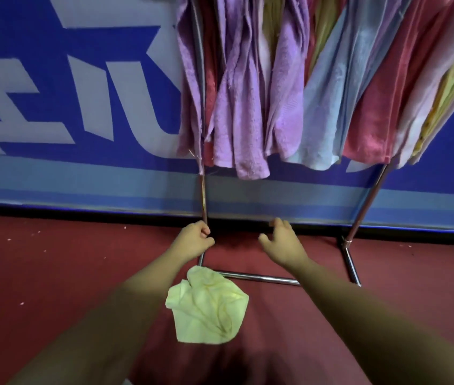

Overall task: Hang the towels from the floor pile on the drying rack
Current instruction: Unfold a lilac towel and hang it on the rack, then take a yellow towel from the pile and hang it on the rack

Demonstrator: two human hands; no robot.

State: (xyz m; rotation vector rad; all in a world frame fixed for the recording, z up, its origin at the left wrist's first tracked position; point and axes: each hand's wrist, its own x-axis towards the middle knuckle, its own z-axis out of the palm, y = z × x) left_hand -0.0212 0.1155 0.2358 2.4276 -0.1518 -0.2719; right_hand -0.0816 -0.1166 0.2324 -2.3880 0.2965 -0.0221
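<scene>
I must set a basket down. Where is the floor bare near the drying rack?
Bare red floor lies left of the left upright, and right of the right foot. The yellow towel lies between the forearms. Hung towels crowd the rack.

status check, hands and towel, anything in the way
Left hand curled by the rack post, grip unclear; right hand open, empty. One yellow towel crumpled on the floor, untouched. Nothing between hands and towel.
</scene>
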